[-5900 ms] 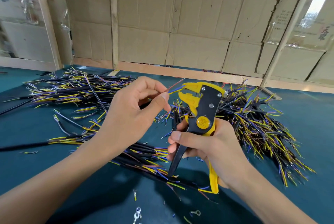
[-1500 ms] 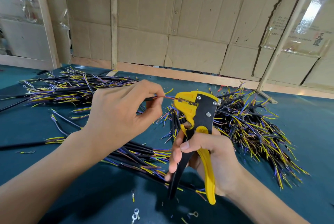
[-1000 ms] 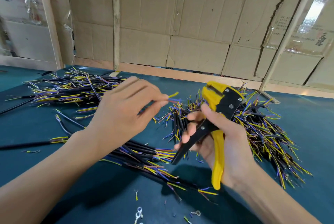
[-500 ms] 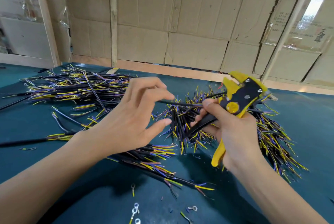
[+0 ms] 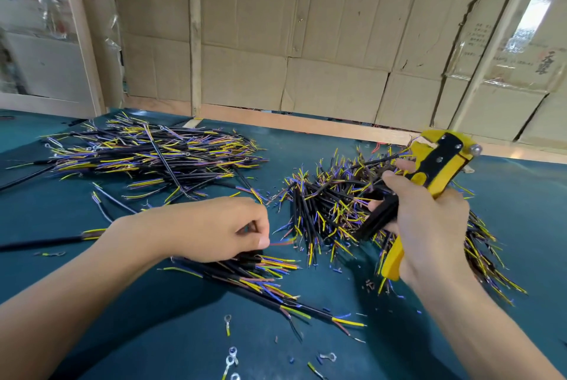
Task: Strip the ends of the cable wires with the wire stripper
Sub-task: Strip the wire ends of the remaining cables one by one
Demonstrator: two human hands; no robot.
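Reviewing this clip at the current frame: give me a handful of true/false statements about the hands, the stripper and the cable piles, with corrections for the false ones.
1. The right hand grips the yellow and black wire stripper. True.
2. The left hand is raised level with the stripper. False: it is down at the near bundle of cables on the green table.
3. A wire sits in the stripper's jaws. False: none is seen there.
4. Loose ring terminals lie on the table near the front edge. True.
5. Only one pile of cables is present. False: there are at least three.

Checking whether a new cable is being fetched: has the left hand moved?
Yes. The left hand dropped from beside the wire stripper onto the near cable bundle.
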